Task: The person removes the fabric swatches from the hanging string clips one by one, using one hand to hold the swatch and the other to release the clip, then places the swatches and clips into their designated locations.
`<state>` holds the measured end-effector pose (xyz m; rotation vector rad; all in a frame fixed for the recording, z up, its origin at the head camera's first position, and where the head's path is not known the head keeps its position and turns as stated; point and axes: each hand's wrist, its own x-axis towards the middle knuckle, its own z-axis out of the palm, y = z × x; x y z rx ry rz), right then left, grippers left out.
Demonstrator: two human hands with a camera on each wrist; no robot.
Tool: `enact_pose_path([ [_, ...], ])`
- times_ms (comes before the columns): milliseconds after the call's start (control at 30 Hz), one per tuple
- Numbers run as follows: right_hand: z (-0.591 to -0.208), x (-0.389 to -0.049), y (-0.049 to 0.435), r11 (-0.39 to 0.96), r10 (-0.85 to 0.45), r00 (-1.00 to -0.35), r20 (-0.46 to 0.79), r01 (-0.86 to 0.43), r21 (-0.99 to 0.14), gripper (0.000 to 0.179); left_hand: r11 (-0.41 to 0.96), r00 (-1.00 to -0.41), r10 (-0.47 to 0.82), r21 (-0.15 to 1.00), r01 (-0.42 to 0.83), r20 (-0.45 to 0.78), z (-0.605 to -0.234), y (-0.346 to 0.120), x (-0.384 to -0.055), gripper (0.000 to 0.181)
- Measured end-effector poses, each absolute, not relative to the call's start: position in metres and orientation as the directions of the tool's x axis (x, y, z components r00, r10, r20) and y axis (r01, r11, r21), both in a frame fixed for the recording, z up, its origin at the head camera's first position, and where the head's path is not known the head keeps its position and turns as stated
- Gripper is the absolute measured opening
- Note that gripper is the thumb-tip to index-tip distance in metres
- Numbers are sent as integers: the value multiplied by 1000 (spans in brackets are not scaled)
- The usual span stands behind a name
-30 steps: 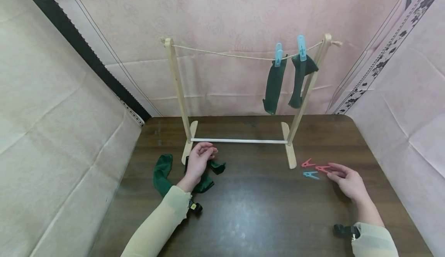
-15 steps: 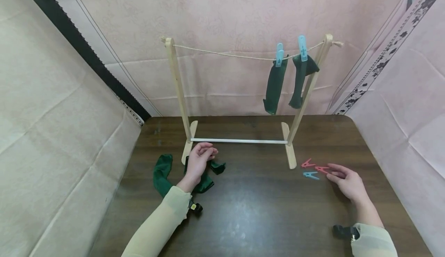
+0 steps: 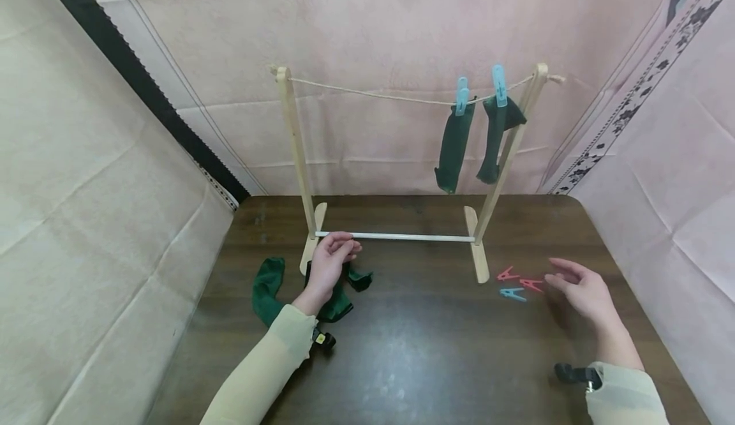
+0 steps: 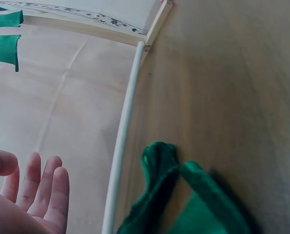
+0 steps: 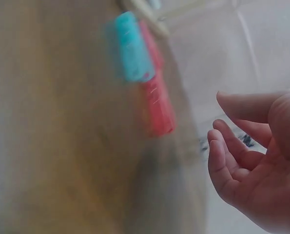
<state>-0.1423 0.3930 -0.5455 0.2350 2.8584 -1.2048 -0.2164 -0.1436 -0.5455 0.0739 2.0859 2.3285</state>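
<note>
My left hand hovers over dark green socks on the table, its fingers loosely bent and holding nothing. One green sock lies to its left; another green sock is partly hidden beneath the hand and shows at the bottom of the left wrist view. At the right, my right hand is held with relaxed fingers, empty, just beside the clothespins. Two red clothespins, one the nearer red clothespin and one the farther red clothespin, lie with a blue clothespin.
A wooden drying rack stands at the back, with a white bar low across it and a rope on top. Blue clothespins hold two green socks at the rope's right end. Cloth walls surround the table.
My right hand has drawn back slightly to the right, away from the nearer red clothespin, which now lies free on the table. The left hand has stayed in place.
</note>
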Motion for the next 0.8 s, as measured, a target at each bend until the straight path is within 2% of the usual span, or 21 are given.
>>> enact_pose_path([
  [267, -490, -156, 365, 689, 58, -998, -14, 50, -723, 61, -102, -996, 52, 993, 65, 71, -531, -133, -222, 21],
  [500, -442, -165, 348, 694, -54, -993, 110, -116, -710, 49, -118, -990, 79, 987, 107, 116, -513, -122, -225, 22],
  [800, -370, -176, 318, 662, -101, -967, 233, -241, -710, 39, -105, -968, 121, 973, 208, 220, -478, -108, -237, 19],
])
